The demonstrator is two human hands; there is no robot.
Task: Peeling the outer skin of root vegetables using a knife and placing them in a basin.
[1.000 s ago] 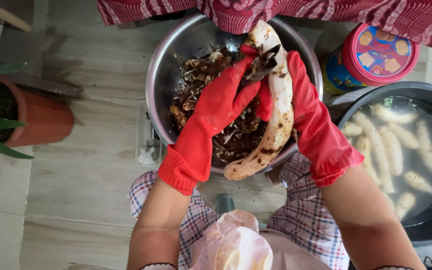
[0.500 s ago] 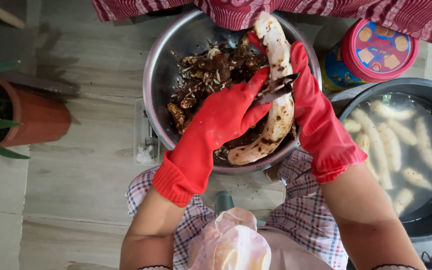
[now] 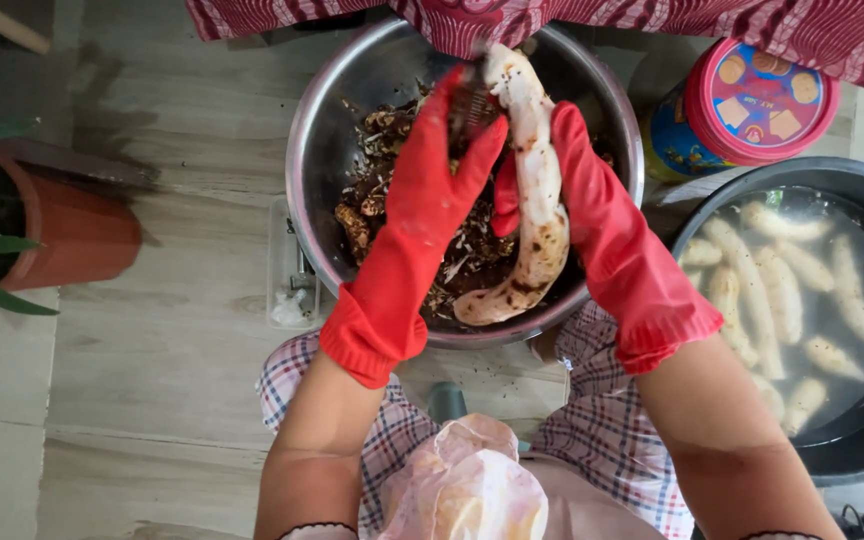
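Red-gloved right hand [image 3: 592,215] w/ fingers clamped on long pale peeled root [image 3: 535,190], left hand [image 3: 442,170] gripping dark scraper [image 3: 467,100], over round steel bowl [image 3: 317,150] of brown peelings [image 3: 382,200]; black tub [image 3: 857,440] holds peeled roots in water [image 3: 802,290].

A pale wooden floor [image 3: 152,300] carries a steel bowl [image 3: 322,170], black basin [image 3: 852,440] and terracotta pot [image 3: 82,235].

Head view, straight down (close)
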